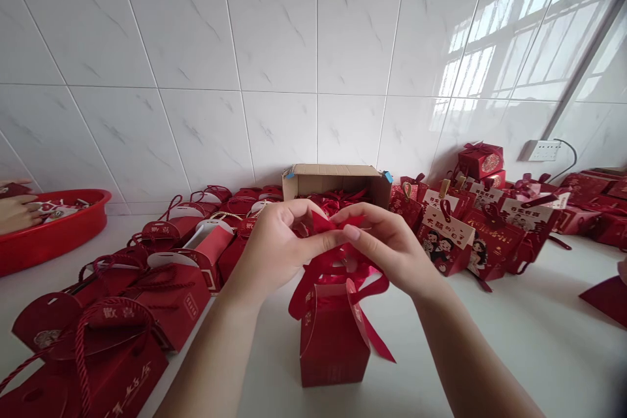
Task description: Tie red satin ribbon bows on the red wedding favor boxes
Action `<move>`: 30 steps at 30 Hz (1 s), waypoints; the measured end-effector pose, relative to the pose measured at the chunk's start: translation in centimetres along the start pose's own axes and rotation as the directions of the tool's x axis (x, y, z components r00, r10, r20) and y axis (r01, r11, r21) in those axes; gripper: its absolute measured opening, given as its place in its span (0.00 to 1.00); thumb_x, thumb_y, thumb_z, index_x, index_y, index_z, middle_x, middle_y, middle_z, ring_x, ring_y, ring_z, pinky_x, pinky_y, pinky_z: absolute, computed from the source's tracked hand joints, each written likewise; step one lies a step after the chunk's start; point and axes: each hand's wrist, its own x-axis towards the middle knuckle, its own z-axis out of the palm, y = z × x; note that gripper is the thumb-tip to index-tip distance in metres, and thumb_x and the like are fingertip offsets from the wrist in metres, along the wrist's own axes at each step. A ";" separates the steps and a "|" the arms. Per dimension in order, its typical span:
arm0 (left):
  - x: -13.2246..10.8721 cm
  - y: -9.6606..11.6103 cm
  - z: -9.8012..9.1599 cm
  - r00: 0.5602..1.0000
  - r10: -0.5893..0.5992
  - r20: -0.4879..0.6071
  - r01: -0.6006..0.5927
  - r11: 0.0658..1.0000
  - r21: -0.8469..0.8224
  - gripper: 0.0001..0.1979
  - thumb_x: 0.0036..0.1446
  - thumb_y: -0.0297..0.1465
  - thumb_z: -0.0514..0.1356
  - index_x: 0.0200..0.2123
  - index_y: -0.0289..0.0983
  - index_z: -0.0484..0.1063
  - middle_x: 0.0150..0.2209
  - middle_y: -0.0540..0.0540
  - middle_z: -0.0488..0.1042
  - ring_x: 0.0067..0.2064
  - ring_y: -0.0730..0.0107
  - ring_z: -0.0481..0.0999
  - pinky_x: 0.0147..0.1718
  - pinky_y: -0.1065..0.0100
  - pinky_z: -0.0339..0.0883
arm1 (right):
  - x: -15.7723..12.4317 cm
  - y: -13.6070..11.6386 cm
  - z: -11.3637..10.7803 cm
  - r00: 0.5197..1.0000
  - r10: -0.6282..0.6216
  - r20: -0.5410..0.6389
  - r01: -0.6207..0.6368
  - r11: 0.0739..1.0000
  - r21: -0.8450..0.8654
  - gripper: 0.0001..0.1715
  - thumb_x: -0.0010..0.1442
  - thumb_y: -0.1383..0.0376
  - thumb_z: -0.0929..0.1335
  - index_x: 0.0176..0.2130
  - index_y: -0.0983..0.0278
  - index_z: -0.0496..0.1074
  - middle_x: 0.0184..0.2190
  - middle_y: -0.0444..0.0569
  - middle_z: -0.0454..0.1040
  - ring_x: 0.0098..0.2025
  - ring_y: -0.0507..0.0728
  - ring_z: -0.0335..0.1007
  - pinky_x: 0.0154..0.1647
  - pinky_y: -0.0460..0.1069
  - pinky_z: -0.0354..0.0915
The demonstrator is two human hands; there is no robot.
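Red ribbon (321, 268): it is looping out to both sides above the small box, one loose tail hanging at the box's right, and its upper part is bunching up between the person's fingers.
Small box (334, 349): it is standing upright on the white surface (401, 372), right in front of the person, its curved top flaps rising under the ribbon.
Left hand (279, 241): it is pinching the ribbon between thumb and fingers, just above the box.
Right hand (389, 238): it is pinching the ribbon too, its thumb tip meeting the left one; from where I'm standing, fingers are hiding exactly how the ribbon is crossing.
Carton (337, 170): it is sitting open behind the hands, close to the tiled wall (274, 32), with red items filling it.
Corded boxes (183, 300): they are crowding the left side, twisted red handles curling over them.
Cartoon-printed boxes (443, 241): they are clustering on the right, near a socket strip (540, 150).
Red basin (53, 241): it is resting at the far left, small packets lying inside, while another person's hand (19, 212) is reaching over it.
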 end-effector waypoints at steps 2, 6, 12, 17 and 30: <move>0.0 0.0 0.0 0.999 0.032 -0.021 -0.031 0.997 0.074 0.07 0.48 0.29 0.69 0.25 0.38 0.73 0.24 0.55 0.73 0.27 0.77 0.72 0.24 0.80 0.65 | 0.1 0.2 -0.1 1.000 0.008 -0.003 -0.008 0.997 0.071 0.09 0.58 0.61 0.70 0.39 0.62 0.75 0.28 0.44 0.73 0.26 0.48 0.68 0.26 0.43 0.66; -0.1 -0.2 0.1 0.988 0.124 -0.087 -0.098 0.963 0.252 0.08 0.46 0.31 0.70 0.25 0.39 0.73 0.25 0.55 0.74 0.28 0.76 0.71 0.25 0.78 0.65 | 0.4 0.7 -0.6 0.992 0.127 -0.008 -0.121 0.959 0.256 0.07 0.57 0.62 0.71 0.33 0.64 0.77 0.25 0.44 0.73 0.26 0.49 0.70 0.26 0.43 0.67; -0.1 -0.4 0.0 0.988 0.148 -0.032 -0.130 0.936 0.328 0.08 0.48 0.32 0.68 0.27 0.40 0.71 0.24 0.56 0.72 0.27 0.76 0.70 0.25 0.76 0.63 | 0.5 1.1 -1.0 0.985 0.154 0.083 -0.171 0.941 0.292 0.09 0.57 0.62 0.71 0.31 0.66 0.76 0.25 0.46 0.74 0.27 0.50 0.70 0.28 0.45 0.68; -0.2 -0.4 -1.1 0.982 -0.043 0.186 -0.009 0.964 0.267 0.11 0.52 0.36 0.65 0.37 0.42 0.68 0.38 0.52 0.73 0.40 0.69 0.72 0.36 0.71 0.66 | 0.6 1.2 -1.1 0.999 0.032 0.021 -0.034 0.994 0.106 0.08 0.59 0.62 0.69 0.33 0.65 0.75 0.25 0.45 0.73 0.26 0.49 0.68 0.26 0.43 0.66; 0.0 -0.5 -2.2 0.910 -0.229 0.347 0.262 0.964 -0.053 0.13 0.54 0.25 0.56 0.43 0.41 0.63 0.28 0.54 0.67 0.28 0.75 0.64 0.27 0.73 0.58 | 0.1 0.4 -1.4 0.844 -0.376 0.383 0.532 0.677 -0.509 0.13 0.57 0.77 0.65 0.38 0.67 0.76 0.39 0.54 0.73 0.40 0.54 0.70 0.40 0.48 0.69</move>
